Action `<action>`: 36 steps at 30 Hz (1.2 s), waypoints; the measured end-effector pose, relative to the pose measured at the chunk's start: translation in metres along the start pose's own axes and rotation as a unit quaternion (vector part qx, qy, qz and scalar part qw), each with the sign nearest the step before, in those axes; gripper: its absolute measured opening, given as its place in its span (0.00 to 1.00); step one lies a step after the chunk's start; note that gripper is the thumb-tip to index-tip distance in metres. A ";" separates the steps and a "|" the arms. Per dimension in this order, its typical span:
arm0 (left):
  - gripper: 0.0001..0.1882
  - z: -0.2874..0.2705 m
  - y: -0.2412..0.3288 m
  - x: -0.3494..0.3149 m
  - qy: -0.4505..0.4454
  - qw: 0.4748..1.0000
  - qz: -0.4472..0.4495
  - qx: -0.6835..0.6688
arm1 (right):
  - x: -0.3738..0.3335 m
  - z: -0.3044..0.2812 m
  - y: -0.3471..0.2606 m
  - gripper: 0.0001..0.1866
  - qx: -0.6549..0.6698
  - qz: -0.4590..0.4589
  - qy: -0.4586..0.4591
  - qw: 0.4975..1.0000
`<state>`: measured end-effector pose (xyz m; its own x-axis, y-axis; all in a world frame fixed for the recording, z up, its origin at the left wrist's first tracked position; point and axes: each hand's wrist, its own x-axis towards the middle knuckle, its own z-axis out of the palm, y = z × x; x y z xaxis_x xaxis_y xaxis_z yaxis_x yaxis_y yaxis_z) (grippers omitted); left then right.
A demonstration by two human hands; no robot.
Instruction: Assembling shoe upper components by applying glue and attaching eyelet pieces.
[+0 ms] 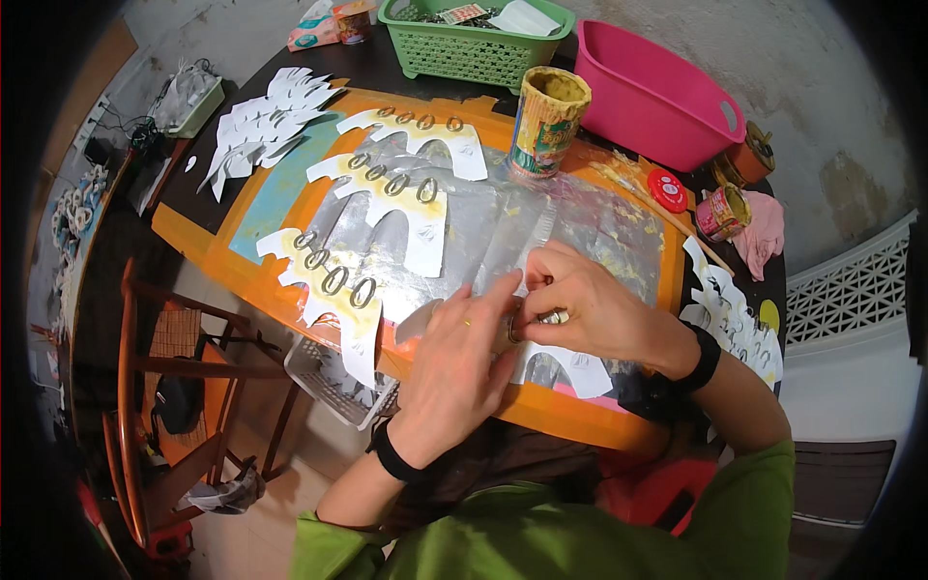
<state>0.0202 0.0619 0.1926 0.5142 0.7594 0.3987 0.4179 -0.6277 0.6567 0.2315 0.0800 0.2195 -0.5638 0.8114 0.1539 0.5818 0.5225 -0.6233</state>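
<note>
My left hand [456,350] lies over the near edge of the work surface, fingers stretched out and apart beside my right fingertips. A white paper cut-out [586,373] with arched notches shows partly under both hands. My right hand [592,302] is closed in a pinch above it. Dark and silvery metal shows at its fingers, apparently a small oval metal ring [512,331], partly hidden. To the left lie three similar cut-outs: a near one [360,346], a middle one [425,239] and a far one [468,153]. Each carries yellow paste and a row of oval metal rings.
A paste-coated can [547,126] stands beyond my hands. Behind it are a green basket [464,56] and a pink basket [643,92]. Stacked cut-outs lie at far left [261,126] and right [744,309]. A wooden chair [179,365] stands left of the table.
</note>
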 end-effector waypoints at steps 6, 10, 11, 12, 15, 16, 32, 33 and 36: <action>0.40 -0.003 -0.009 0.005 -0.014 0.997 -0.036 -0.059 | 0.001 0.000 0.003 0.04 0.015 -0.013 -0.009 1.000; 0.38 -0.001 -0.011 0.010 -0.007 0.999 -0.006 -0.040 | 0.002 -0.001 0.006 0.04 -0.004 -0.046 -0.002 0.999; 0.38 -0.001 -0.011 0.009 -0.007 0.999 -0.008 -0.040 | 0.002 0.000 0.006 0.05 -0.014 -0.062 0.007 0.998; 0.37 -0.001 -0.011 0.008 -0.009 0.999 -0.014 -0.038 | 0.001 0.002 0.006 0.05 -0.013 -0.062 0.005 0.998; 0.35 -0.002 -0.011 0.008 -0.010 0.999 -0.018 -0.036 | 0.001 0.006 0.007 0.08 -0.095 -0.173 0.043 0.979; 0.33 -0.003 -0.010 0.008 -0.009 0.999 -0.012 -0.037 | 0.001 0.007 0.005 0.08 -0.133 -0.201 0.065 0.968; 0.09 -0.001 -0.022 0.004 -0.005 0.999 0.043 -0.018 | -0.011 0.009 0.002 0.08 -0.202 -0.205 0.061 0.956; 0.09 -0.001 -0.022 0.004 -0.009 0.999 0.042 -0.019 | -0.010 0.008 0.003 0.08 -0.203 -0.205 0.059 0.956; 0.08 -0.002 -0.023 0.005 -0.015 0.999 0.040 -0.030 | -0.007 0.007 0.006 0.08 -0.159 -0.218 0.059 0.961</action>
<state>0.0114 0.0803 0.1809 0.5664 0.7011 0.4332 0.3300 -0.6746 0.6603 0.2347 0.0758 0.2094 -0.7349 0.5116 0.4452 0.4662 0.8579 -0.2162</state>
